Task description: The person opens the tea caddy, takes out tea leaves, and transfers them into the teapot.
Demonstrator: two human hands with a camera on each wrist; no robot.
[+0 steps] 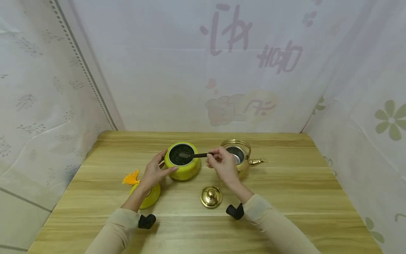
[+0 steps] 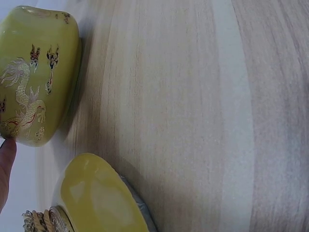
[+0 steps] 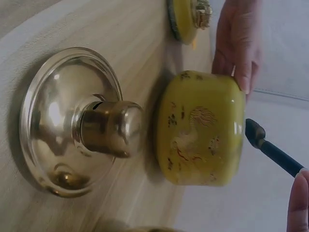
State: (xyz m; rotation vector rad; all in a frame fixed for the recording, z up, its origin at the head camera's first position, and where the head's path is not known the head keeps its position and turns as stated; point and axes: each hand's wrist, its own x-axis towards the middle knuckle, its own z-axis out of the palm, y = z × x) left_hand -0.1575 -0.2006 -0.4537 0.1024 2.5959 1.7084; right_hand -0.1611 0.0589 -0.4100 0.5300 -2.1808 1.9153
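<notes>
My left hand [image 1: 153,175] grips the side of a round yellow jar [image 1: 187,173], thumb at its front and fingers behind. Dark green tea leaves [image 1: 176,155] fill the jar, which has a dragon pattern in the wrist views. Between thumb and fingers, my right hand [image 1: 226,167] pinches the dark handle of a small tea scoop [image 1: 200,155]. The scoop's head lies over the jar's mouth; in the right wrist view the scoop [image 3: 277,155] is seen just above the rim. Behind the right hand stands a gold teapot [image 1: 243,170], lidless, with a strainer inside.
The yellow jar lid [image 1: 153,198] with its orange tassel [image 1: 131,177] lies under the left forearm. A gold teapot lid [image 1: 210,196] rests knob up in front of the jar. Curtains [image 1: 165,70] hang behind the wooden table [image 1: 285,197] and along both sides.
</notes>
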